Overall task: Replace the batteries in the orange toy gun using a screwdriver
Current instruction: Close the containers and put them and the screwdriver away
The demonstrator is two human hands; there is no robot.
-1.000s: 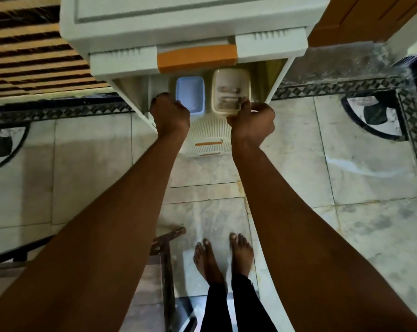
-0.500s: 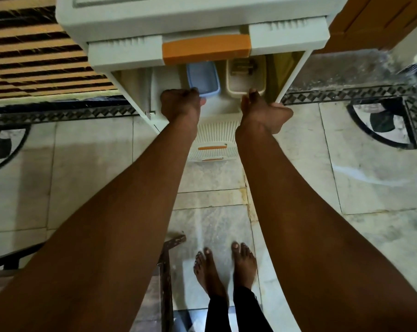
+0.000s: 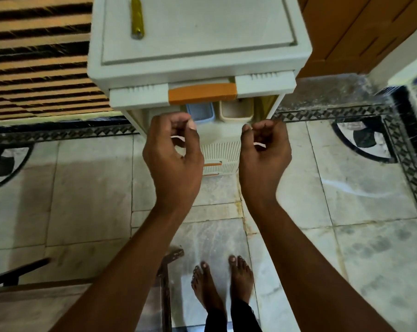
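A yellow-handled screwdriver (image 3: 137,17) lies on top of a white plastic drawer unit (image 3: 202,49). No orange toy gun or batteries show. My left hand (image 3: 174,149) and my right hand (image 3: 265,149) hover side by side in front of the unit, fingers loosely curled, holding nothing. Between and behind them a lower drawer (image 3: 220,152) stands partly pulled out. A blue tub (image 3: 201,112) and a beige tub (image 3: 236,110) sit inside it, half hidden under the top drawer with the orange handle (image 3: 202,94).
The unit stands on a marble tile floor (image 3: 346,188) with a black patterned border. A striped mat (image 3: 35,56) lies to the left and a brown wooden door (image 3: 358,32) to the right. My bare feet (image 3: 222,281) are below, beside a dark wooden furniture edge (image 3: 164,271).
Both hands have let go of the lower drawer's front edge and drawn back toward me. The drawer has slid further in, hiding more of the tubs. The view has risen to show the unit's top.
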